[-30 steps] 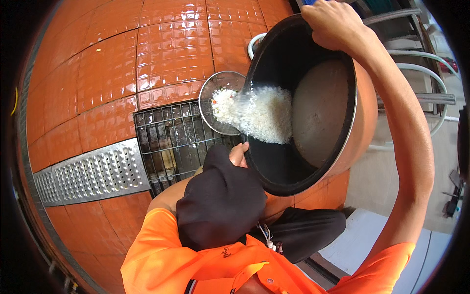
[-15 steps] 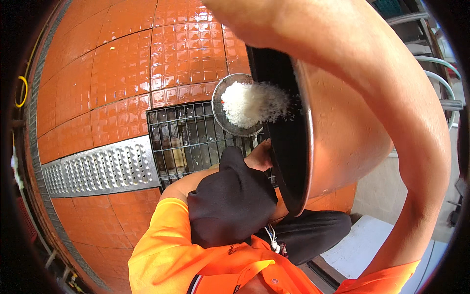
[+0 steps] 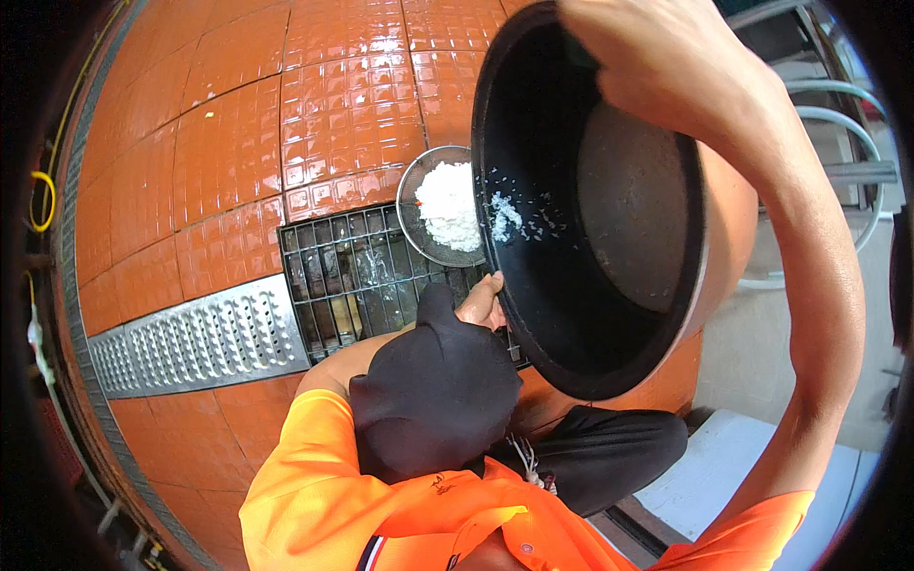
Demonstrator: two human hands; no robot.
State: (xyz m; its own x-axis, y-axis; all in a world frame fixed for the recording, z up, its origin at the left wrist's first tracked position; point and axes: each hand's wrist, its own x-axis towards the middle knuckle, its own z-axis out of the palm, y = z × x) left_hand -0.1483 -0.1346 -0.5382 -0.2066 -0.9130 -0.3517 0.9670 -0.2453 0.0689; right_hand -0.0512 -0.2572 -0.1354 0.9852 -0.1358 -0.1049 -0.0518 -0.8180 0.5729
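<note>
A big round pot (image 3: 562, 285), black inside and pale metal outside, lies tilted on its side with its mouth facing left and up. My right hand (image 3: 638, 57) grips its far rim. At the near left rim is my left hand (image 3: 484, 303), thumb against the edge and the other fingers mostly hidden behind the pot and my knee. Some loose white rice grains (image 3: 505, 217) cling to the inner wall. Just left of the rim, a round mesh strainer (image 3: 407, 214) holds a mound of white rice (image 3: 447, 205), partly covered by the pot.
Beneath the strainer runs a wire drain grate (image 3: 347, 276), joined on the left by a perforated metal drain cover (image 3: 200, 333). Wet orange tiles (image 3: 228, 143) surround them. My bent knee in black trousers (image 3: 438, 390) rises close to the pot. Metal rack tubes (image 3: 847, 176) stand at right.
The pot has turned so that its inside and bottom now show. The stream of rice falling into the strainer has stopped, with a few grains stuck to the wall.
</note>
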